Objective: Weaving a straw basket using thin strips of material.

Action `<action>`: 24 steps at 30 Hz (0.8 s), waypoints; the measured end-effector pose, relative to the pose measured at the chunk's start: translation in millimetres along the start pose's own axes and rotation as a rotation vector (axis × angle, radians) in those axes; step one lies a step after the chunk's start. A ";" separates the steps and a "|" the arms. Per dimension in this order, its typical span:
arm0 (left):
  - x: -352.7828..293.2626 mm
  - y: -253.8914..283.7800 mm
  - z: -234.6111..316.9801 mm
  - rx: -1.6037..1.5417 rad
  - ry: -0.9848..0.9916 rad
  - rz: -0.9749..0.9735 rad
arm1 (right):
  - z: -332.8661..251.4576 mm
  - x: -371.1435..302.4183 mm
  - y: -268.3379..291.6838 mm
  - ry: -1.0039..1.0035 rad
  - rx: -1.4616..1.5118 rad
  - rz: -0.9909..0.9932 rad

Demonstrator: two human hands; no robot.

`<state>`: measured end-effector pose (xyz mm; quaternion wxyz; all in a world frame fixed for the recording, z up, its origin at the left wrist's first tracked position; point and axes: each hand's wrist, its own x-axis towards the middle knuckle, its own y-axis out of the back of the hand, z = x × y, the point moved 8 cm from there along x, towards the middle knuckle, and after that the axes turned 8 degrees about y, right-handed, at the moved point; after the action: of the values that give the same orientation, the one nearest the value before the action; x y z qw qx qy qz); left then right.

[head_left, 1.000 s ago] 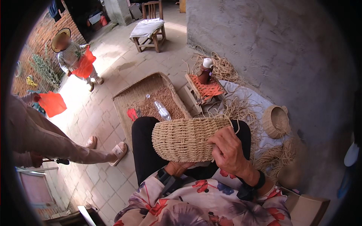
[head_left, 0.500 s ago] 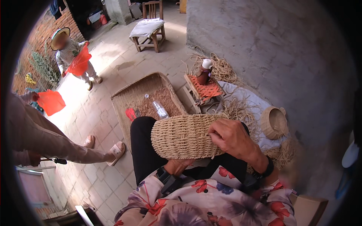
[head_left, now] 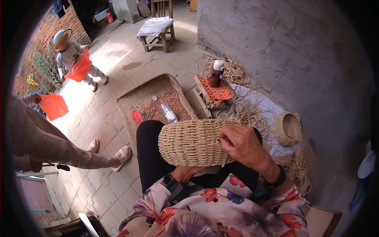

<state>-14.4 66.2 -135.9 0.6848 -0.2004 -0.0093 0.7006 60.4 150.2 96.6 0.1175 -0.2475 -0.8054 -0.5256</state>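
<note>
A half-round basket woven of pale twisted cord rests across my lap, its ribbed side facing up. My left hand holds it from beneath at the lower edge; the fingers are hidden under the weave. At the basket's right end, my right hand presses against the wall with thumb and fingers curled together. Whatever lies between those fingertips, perhaps a strand, is too small to make out.
Beyond my knees lies a wicker tray with brown bits and a plastic bottle. Right of it stand an orange-webbed stool, loose cord and a second basket. Another person's leg is at left; a small person stands farther back.
The view has shifted slightly. Both hands keep nearly the same place on the basket. The small person in the hat has tilted their head.
</note>
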 end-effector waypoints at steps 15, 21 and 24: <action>-0.1 -54.6 32.1 -1.050 -0.016 -0.591 | -29.5 4.4 2.2 0.234 -0.142 -0.237; -7.8 -37.4 27.2 -0.503 -0.147 -0.344 | -43.0 15.2 -6.0 0.265 -0.282 -0.451; -3.7 -46.2 34.5 -0.923 -0.181 -0.698 | -48.0 20.6 -7.1 0.266 -0.339 -0.491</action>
<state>19.6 74.5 -89.9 0.7134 -0.4023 -0.4372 0.3715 35.7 110.1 120.4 0.0484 0.0089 -0.7197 -0.6925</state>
